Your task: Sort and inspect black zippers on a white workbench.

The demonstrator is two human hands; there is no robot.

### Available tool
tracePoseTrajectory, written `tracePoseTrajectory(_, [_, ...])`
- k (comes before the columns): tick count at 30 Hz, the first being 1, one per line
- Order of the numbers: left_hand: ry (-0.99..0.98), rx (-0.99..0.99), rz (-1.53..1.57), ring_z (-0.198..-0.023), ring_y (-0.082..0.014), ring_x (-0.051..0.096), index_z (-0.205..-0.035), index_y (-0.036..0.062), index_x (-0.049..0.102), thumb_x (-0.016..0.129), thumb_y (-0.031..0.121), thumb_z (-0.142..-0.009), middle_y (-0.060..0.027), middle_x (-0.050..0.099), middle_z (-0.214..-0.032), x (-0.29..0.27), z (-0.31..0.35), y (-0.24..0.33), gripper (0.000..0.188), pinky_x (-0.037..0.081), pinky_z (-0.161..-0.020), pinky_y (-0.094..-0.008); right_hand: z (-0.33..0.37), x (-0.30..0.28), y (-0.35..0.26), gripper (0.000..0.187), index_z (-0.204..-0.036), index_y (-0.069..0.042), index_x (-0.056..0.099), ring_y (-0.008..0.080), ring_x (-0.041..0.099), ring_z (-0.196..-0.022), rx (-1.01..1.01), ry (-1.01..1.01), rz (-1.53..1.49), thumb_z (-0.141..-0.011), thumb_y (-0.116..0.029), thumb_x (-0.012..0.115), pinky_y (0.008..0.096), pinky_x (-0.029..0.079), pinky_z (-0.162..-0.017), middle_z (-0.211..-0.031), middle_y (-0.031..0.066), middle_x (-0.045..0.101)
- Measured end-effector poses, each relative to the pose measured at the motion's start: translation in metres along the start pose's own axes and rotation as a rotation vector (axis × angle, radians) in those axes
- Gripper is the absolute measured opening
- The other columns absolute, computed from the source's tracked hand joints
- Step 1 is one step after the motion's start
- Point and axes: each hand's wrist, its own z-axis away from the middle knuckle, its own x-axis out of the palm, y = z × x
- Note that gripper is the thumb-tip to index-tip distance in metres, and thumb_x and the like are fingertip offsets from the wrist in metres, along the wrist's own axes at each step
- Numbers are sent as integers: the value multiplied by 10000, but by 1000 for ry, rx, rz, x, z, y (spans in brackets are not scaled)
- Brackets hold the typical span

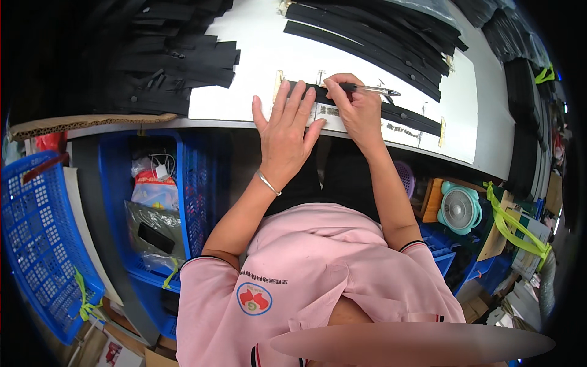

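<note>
A long black fabric strip (411,116) lies along the front edge of a white board (235,101) on the table. My left hand (286,125) rests flat near the strip's left end, fingers spread and fingertips on it. In my right hand (359,113) is a pen (374,90) with a clear barrel and black grip, its point down at the strip just right of my left fingertips. The tip itself is hidden by my fingers. Pieces of yellowish tape (442,131) and dark ink marks on the board sit around the strip.
Several black strips (373,40) lie at the board's far side, and a pile of more black strips (183,61) is at left. Below the table edge stand blue baskets (52,238), one holding bags and a phone (156,237). A teal fan (460,209) is at right.
</note>
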Motion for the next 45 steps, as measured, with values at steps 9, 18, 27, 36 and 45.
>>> tracePoseTrajectory(9, [12, 18, 7, -1442, -262, 438, -1400, 98, 607, 726, 339, -923, -69, 540, -1492, 1, -1, -1, 548, 136, -1173, -647, -1, 1, -5, 199, -959, 53, 737, 74, 658, -680, -3, -34, 54, -990, -138, 693, 225, 490, -612, -850, 58, 744])
tracePoseTrajectory(18, [8, 22, -20, -1437, -257, 442, -1383, 105, 621, 727, 346, -922, -65, 540, -1494, 2, -1, -1, 532, 130, -1175, -647, 2, -5, -3, 217, -872, 90, 721, 112, 680, -653, 4, -124, -67, -945, -111, 687, 259, 494, -572, -891, 71, 768])
tracePoseTrajectory(27, [-28, 16, -27, -1468, -267, 414, -1429, 114, 600, 716, 339, -934, -70, 557, -1493, 4, -2, -1, 556, 76, -1197, -626, 3, -12, 3, 221, -851, 96, 720, 82, 646, -657, -30, -182, 50, -951, -98, 684, 235, 486, -588, -849, 37, 748])
tracePoseTrajectory(36, [-29, 33, -46, -1469, -271, 412, -1439, 110, 592, 726, 330, -931, -75, 554, -1497, 5, 0, -2, 569, 61, -1203, -614, 20, -78, 18, 119, -928, 7, 735, 46, 610, -578, -60, 302, 126, -953, -101, 689, 230, 462, -543, -676, 34, 688])
tracePoseTrajectory(45, [-41, 36, -65, -1477, -277, 401, -1444, 114, 590, 730, 331, -934, -75, 552, -1503, 6, 1, -2, 571, 62, -1199, -617, 20, -85, 25, 161, -934, -8, 727, 54, 558, -612, -10, 171, 268, -986, -150, 673, 226, 418, -567, -718, 26, 686])
